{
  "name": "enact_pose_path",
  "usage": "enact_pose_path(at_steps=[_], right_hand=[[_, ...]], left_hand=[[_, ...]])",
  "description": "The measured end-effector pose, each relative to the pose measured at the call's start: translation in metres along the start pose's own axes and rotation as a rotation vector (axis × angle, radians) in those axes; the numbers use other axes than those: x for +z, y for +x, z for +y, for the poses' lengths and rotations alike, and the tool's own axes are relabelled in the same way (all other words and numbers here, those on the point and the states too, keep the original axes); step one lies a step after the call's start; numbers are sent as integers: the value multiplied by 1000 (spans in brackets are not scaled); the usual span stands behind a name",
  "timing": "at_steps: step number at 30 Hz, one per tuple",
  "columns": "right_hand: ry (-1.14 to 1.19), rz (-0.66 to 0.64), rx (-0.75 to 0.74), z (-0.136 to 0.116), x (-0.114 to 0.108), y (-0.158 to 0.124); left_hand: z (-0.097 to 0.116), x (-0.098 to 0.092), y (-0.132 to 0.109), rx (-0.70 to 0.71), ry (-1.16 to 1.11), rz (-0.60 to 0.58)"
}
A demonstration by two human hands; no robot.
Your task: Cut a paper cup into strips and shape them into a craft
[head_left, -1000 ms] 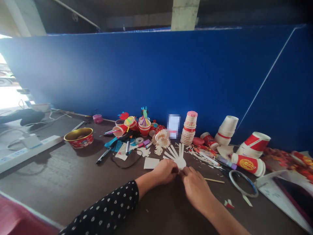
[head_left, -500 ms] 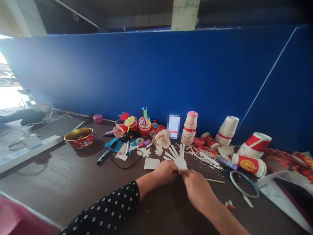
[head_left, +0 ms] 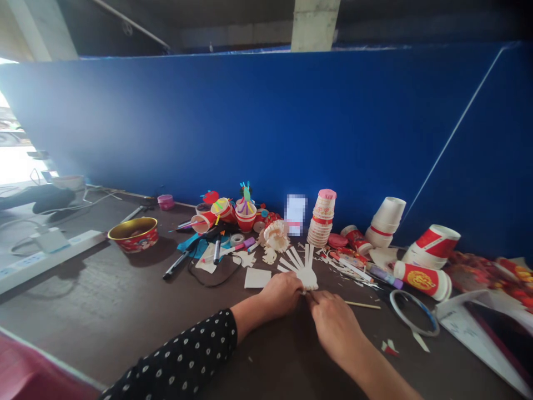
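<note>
A white paper cup cut into strips (head_left: 307, 276) is between my hands, its strips fanned out away from me. My left hand (head_left: 283, 293) pinches its near left edge. With fingers closed, my right hand (head_left: 331, 311) grips the near edge from the right. The fingertips of both hands nearly meet there, and they hide part of the curled near edge. Just left of my left hand lies a square white paper piece (head_left: 257, 278). A thin wooden stick (head_left: 363, 305) lies to the right of my right hand.
Stacked paper cups (head_left: 321, 219) stand behind the work. More red and white cups (head_left: 422, 281) lie to the right, near a ring of tape (head_left: 414, 313). Markers (head_left: 217, 250) and paper scraps lie left of centre, with a red bowl (head_left: 134, 236) farther left. A blue partition (head_left: 250, 122) rises behind.
Both hands stay at the cut paper cup with almost the same grip. The whole view has shifted very slightly.
</note>
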State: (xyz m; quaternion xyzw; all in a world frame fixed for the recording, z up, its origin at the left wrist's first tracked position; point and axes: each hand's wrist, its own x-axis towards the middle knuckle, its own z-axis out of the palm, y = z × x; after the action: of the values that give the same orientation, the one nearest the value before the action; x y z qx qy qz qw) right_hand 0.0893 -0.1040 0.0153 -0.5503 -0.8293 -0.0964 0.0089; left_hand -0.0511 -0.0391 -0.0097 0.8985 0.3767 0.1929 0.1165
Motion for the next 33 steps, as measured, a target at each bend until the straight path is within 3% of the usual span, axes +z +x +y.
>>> enact_pose_path(at_steps=[3, 15, 21, 33], right_hand=[[-2, -4, 6, 0, 0, 1], [-44, 10, 3, -4, 8, 4], [-32, -20, -7, -3, 1, 1], [50, -35, -2, 1, -5, 0]], left_hand=[[1, -2, 0, -45, -12, 24], [-2, 0, 1, 69, 43, -12], [-2, -1, 1, 72, 20, -5], [-5, 4, 5, -55, -31, 3]])
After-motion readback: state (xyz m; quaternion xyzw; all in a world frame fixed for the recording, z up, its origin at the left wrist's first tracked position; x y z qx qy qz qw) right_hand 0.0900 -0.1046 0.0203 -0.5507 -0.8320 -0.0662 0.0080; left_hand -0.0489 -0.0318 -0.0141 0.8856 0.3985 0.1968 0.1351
